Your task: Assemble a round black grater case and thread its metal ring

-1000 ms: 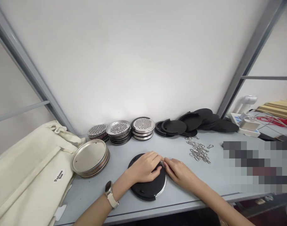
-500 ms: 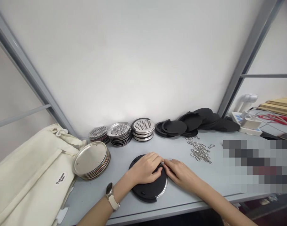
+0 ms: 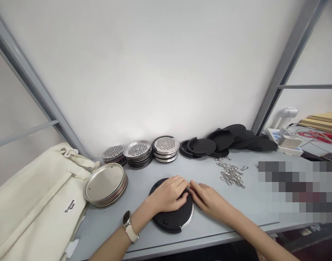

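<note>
A black disc with a silver metal rim along its right side lies flat on the table near the front edge. My left hand rests over it, fingers curled and pinching at its upper right edge. There, a small metal carabiner shows as a sliver between the fingertips, mostly hidden. From the right, my right hand pinches the same piece with thumb and forefinger. Farther right lies a loose pile of small carabiners.
Stacked metal plates stand at the left, beside a cream bag. Along the wall are stacks of perforated grater discs and a heap of black discs. A white device and cables sit at the right.
The fingers of my right hand have shifted slightly at the carabiner, its forefinger now raised a little. My left hand and the disc stay in place.
</note>
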Motion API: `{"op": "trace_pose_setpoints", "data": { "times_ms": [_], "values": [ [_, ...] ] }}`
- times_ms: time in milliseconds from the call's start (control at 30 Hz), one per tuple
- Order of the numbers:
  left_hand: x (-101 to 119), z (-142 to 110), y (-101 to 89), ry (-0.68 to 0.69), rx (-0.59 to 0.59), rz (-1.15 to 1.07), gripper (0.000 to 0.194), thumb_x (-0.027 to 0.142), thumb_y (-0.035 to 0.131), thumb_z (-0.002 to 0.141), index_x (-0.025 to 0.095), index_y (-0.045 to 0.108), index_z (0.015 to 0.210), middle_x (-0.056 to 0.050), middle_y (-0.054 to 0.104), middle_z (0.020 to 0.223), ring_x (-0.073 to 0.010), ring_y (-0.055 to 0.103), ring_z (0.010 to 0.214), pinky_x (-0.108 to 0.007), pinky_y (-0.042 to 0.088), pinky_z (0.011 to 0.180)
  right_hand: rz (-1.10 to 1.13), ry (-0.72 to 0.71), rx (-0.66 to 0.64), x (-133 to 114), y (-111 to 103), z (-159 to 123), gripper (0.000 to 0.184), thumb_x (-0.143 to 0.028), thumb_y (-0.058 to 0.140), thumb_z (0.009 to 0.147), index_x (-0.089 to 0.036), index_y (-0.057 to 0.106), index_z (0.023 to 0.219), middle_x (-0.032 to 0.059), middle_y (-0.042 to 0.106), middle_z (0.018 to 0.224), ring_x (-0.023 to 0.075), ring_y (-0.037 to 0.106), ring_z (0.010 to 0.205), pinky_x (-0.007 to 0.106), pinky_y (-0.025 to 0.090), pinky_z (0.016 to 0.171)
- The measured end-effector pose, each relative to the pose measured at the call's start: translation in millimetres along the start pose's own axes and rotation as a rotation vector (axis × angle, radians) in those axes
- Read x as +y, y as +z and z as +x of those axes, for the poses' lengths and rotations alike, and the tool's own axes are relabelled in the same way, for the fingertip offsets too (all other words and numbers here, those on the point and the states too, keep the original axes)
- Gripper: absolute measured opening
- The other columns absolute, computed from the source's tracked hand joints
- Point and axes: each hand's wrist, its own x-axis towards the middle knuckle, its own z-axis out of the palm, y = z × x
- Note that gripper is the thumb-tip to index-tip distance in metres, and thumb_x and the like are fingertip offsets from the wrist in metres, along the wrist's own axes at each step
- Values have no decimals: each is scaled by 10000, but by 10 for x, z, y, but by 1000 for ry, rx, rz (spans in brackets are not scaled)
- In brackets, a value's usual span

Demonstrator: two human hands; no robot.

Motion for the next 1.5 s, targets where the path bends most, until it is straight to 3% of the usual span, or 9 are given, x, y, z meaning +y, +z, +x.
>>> {"op": "trace_pose_setpoints", "data": {
  "times_ms": [167, 300, 433, 800, 1033, 1300, 1500],
  "values": [
    [-3, -3, 8, -10, -9, 8, 33, 187, 455, 867, 159, 473, 869, -56, 537, 844, -198, 510, 824, -314, 436, 755, 26, 5, -18, 9, -25, -11, 218, -255, 279, 967, -200, 469, 873, 18, 546, 678, 166, 512, 608, 269, 348, 582],
    [1, -3, 5, -37, 6, -39, 102, 190, 472, 854, 153, 471, 949, -67, 550, 901, -206, 515, 863, -321, 444, 784, 29, -1, -33, 29, -34, -15, 276, -256, 261, 971, -176, 512, 1054, 50, 585, 739, 178, 548, 649, 274, 374, 608],
    [3, -1, 3, -45, 1, -48, 106, 186, 472, 850, 153, 473, 951, -70, 554, 909, -211, 519, 867, -326, 446, 783, 4, -11, -48, 22, -37, -13, 306, -250, 263, 967, -158, 518, 1108, 59, 587, 733, 185, 554, 650, 278, 381, 613],
    [-8, -16, 4, -20, 20, -87, 112, 178, 452, 866, 156, 475, 973, -68, 550, 906, -201, 523, 872, -320, 448, 800, 18, 15, -30, -32, -54, 5, 200, -247, 283, 960, -196, 454, 872, 27, 562, 702, 169, 512, 605, 273, 340, 570],
    [-7, -17, 3, -4, 34, -103, 114, 171, 457, 866, 157, 477, 978, -68, 562, 907, -196, 536, 879, -317, 449, 817, 42, 17, -7, 11, 1, -13, 112, -292, 307, 964, -208, 380, 949, 5, 541, 697, 172, 514, 603, 269, 331, 559],
    [-12, -17, -9, -9, 12, -117, 138, 173, 450, 869, 159, 471, 1005, -70, 570, 934, -205, 533, 893, -329, 445, 822, -7, -41, 18, 33, 20, -31, 134, -243, 278, 964, -189, 398, 988, 21, 537, 689, 184, 522, 621, 280, 336, 565],
    [-4, -15, -17, -13, 6, -94, 110, 168, 451, 869, 159, 481, 974, -62, 564, 900, -200, 530, 869, -319, 441, 805, 9, -22, 4, 40, 21, -17, 139, -229, 275, 959, -214, 379, 868, 12, 529, 678, 170, 505, 596, 272, 332, 559]
  ]
}}
